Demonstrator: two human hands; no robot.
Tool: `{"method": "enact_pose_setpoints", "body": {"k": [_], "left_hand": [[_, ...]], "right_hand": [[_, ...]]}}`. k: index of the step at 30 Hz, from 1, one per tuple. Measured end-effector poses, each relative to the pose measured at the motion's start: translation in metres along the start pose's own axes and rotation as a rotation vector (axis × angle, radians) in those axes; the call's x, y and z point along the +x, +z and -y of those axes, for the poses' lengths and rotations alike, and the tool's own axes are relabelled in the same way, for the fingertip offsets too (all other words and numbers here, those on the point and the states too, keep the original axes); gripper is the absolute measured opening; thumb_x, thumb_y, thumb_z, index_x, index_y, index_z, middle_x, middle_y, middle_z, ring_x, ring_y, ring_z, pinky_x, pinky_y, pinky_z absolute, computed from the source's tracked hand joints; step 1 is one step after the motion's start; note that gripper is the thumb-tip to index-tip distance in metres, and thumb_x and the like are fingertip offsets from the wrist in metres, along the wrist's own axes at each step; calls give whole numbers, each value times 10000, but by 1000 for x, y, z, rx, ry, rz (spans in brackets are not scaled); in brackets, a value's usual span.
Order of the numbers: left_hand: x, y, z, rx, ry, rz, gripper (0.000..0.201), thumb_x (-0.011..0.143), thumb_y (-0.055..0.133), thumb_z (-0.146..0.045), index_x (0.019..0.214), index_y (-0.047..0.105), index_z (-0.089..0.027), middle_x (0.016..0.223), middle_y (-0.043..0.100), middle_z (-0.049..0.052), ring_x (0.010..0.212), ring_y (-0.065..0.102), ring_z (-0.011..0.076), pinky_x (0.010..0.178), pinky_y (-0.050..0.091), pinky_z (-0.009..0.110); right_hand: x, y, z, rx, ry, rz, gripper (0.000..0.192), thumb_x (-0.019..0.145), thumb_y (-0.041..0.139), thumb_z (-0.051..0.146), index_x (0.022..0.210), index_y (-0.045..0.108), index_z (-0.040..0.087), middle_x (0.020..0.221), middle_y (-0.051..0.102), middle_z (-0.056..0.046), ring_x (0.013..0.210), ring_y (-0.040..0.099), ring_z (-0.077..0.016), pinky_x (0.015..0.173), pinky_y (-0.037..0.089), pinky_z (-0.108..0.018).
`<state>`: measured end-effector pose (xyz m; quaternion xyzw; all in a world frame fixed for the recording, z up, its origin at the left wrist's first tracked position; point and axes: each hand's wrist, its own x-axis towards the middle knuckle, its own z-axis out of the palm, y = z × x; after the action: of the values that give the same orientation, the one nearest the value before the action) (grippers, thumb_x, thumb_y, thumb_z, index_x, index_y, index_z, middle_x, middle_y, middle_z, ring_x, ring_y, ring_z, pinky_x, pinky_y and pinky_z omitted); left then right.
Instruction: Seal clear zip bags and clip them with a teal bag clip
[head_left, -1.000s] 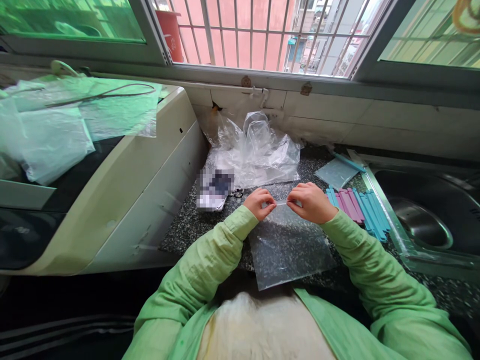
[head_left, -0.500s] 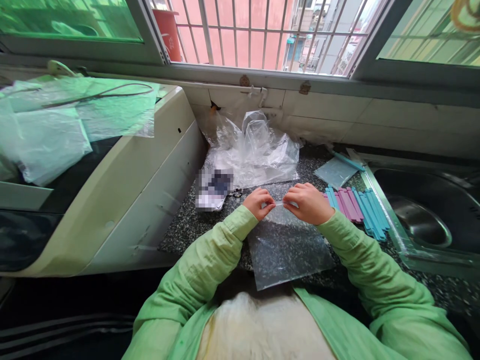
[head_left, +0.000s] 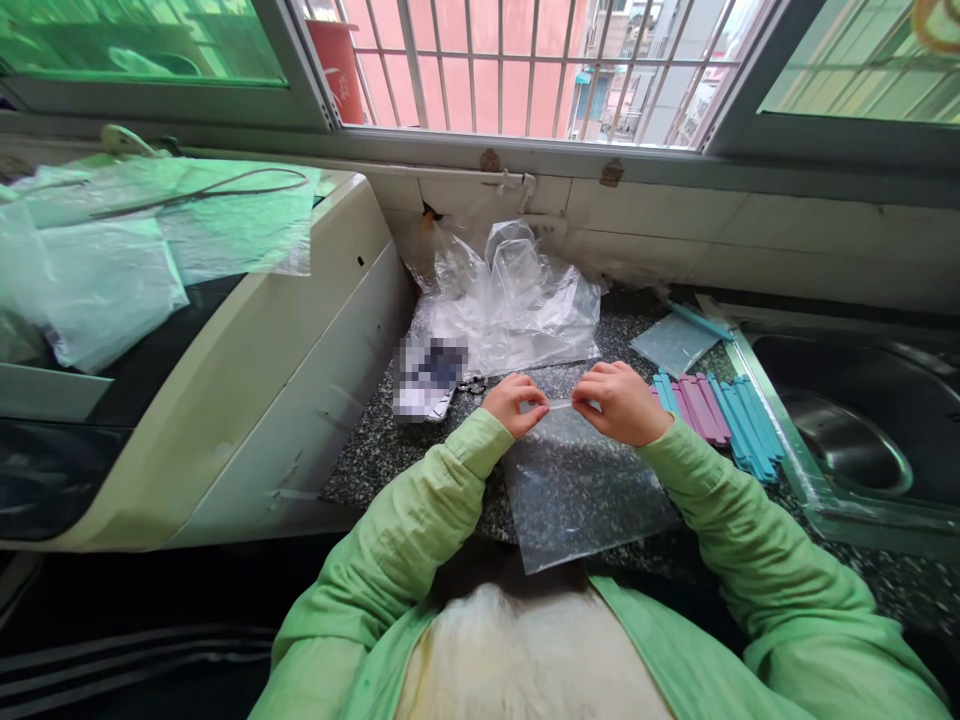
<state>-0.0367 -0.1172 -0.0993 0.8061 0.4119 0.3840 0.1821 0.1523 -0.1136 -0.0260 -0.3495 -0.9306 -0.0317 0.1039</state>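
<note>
A clear plastic bag (head_left: 589, 500) hangs flat from my two hands over the front edge of the speckled counter. My left hand (head_left: 516, 404) pinches its upper edge between thumb and fingers. A short way to the right, my right hand (head_left: 621, 402) pinches the same edge, with a narrow stretch of it between the two hands. Beside my right hand lie several blue sealing strips (head_left: 742, 425) and pink strips (head_left: 703, 408) in a row. Behind them a small clear bag (head_left: 676, 342) rests with a blue strip (head_left: 701, 321) along its edge.
Crumpled clear plastic (head_left: 517, 300) is heaped against the tiled wall. A blurred-out item (head_left: 429, 378) lies left of my hands. A large beige appliance (head_left: 300, 380) with plastic sheets (head_left: 112, 280) on top fills the left. A steel sink (head_left: 847, 440) is at the right, below a barred window (head_left: 525, 70).
My hands have parted slightly along the bag's edge, my right hand moving a little to the right. The bag's lower part has shifted slightly right. Both pinches remain.
</note>
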Motion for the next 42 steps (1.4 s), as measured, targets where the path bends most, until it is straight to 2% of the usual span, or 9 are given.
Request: {"method": "enact_pose_setpoints", "body": {"k": [6,14,20,27,37,42], "left_hand": [[1,-3,1,20,-42,5,92,706,589,-236,672,641,-168,672,556,26,689,489,146,695,416,299],[0,0,-1,16,36,35,123,731,561,-242,670,627,-158,666,551,31,694,479,146,682,412,286],[1,1,-2,19,46,50,126,738,553,-246,671,621,-163,679,555,32,698,477,146,687,410,288],[0,1,-4,19,29,60,118,741,555,-250,682,621,-172,687,554,30,708,479,148,695,409,291],[1,-4,3,28,-12,17,103,711,582,-237,659,634,-164,660,558,26,676,489,143,687,417,295],[1,-4,1,32,12,27,105,718,575,-236,660,626,-166,663,553,26,690,493,144,683,417,288]], "right_hand": [[-2,-4,-2,-44,32,8,163,777,502,248,684,620,185,707,637,-22,704,463,-151,646,230,-284],[-4,-6,4,-138,33,57,150,760,540,309,756,636,195,764,630,-41,735,462,-169,667,222,-300],[-2,-2,6,-94,6,69,178,787,478,239,695,617,180,721,626,-36,719,459,-157,646,223,-293],[-1,-1,4,-61,-1,47,172,773,483,227,665,608,179,701,627,-26,714,463,-156,634,224,-290],[-3,-4,-2,-59,25,50,170,776,482,233,671,604,180,719,633,-27,708,478,-153,641,236,-286],[-3,-1,0,-15,23,74,140,742,538,299,746,615,182,770,632,-37,739,497,-161,648,244,-279]]}}
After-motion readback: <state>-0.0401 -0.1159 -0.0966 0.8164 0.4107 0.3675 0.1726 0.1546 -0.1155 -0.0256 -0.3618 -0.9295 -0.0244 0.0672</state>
